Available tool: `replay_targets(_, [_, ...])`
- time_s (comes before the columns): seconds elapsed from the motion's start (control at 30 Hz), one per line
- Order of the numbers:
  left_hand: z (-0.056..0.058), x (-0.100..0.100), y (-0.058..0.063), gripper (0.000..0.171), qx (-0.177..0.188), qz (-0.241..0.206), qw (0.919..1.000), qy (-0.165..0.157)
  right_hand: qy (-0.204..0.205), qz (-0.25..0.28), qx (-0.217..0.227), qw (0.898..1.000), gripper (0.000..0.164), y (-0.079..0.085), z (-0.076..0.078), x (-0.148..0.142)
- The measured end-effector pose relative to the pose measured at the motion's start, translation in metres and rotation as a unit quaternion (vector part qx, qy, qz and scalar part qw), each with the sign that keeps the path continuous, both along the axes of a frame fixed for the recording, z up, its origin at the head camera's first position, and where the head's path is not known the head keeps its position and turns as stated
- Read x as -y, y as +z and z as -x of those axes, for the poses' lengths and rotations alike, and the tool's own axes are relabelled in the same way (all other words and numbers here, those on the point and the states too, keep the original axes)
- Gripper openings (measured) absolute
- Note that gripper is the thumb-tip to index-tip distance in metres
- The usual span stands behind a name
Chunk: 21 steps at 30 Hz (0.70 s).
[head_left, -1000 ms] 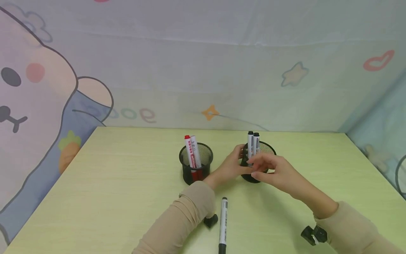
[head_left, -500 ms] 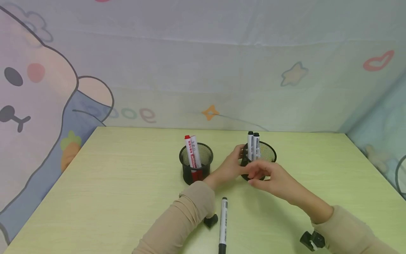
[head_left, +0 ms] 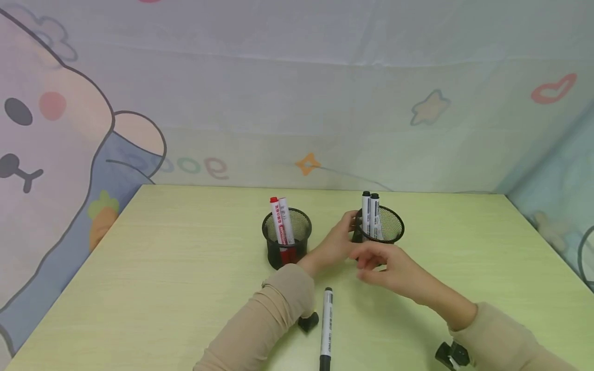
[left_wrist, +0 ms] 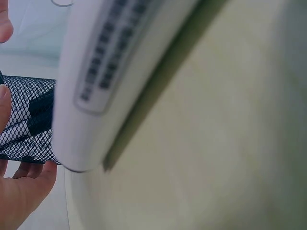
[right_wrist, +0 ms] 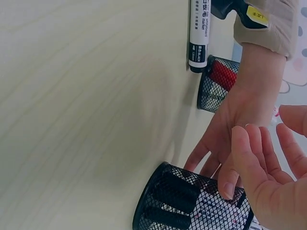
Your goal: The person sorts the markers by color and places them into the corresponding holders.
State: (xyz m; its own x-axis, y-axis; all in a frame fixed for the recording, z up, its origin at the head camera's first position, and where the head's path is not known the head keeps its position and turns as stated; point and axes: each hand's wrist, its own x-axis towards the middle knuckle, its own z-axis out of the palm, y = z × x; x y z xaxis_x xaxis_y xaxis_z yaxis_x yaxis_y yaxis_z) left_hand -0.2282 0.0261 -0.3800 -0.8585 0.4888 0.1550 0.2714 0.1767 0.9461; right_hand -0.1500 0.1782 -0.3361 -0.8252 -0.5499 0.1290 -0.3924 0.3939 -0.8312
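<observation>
My left hand holds the right black mesh pen cup by its left side, thumb on the near wall in the right wrist view. Two black-capped whiteboard markers stand upright in this cup, and part of another pale marker may show beside them. Just in front of the cup, my right hand hovers with loosely curled fingers and nothing in them. A loose black-capped whiteboard marker lies on the table between my forearms; its white barrel fills much of the left wrist view.
To the left stands a second black mesh pen cup with a red-capped marker and another whitish marker leaning in it. Small black devices sit at my sleeves. A printed cloth hangs behind the pale table.
My right hand has drawn back from the right cup, toward me and slightly left. My left hand keeps its hold on that cup, and the markers have not moved.
</observation>
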Motion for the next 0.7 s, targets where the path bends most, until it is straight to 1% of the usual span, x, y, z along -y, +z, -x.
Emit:
replay_targets(0.13, [0.000,0.000,0.000,0.068,-0.005,0.007,1.0000,0.004,0.008,0.004,-0.008,1.000,0.023,-0.005,0.000,0.003])
replay_targets(0.27, [0.000,-0.001,0.000,0.070,0.000,0.005,0.9999,0.012,0.018,0.010,-0.019,1.000,0.021,-0.010,-0.001,0.007])
replay_targets(0.37, [-0.001,-0.001,0.000,0.072,0.006,0.000,0.9999,0.012,0.023,0.014,-0.017,0.999,0.022,-0.013,-0.002,0.009])
replay_targets(0.57, [-0.002,-0.001,-0.001,0.078,0.015,0.009,0.9997,0.014,0.028,0.011,-0.013,0.999,0.022,-0.016,-0.005,0.013])
replay_targets(0.7, [-0.002,-0.001,-0.001,0.079,0.020,0.004,0.9998,0.008,0.036,0.010,-0.013,0.999,0.022,-0.019,-0.005,0.016])
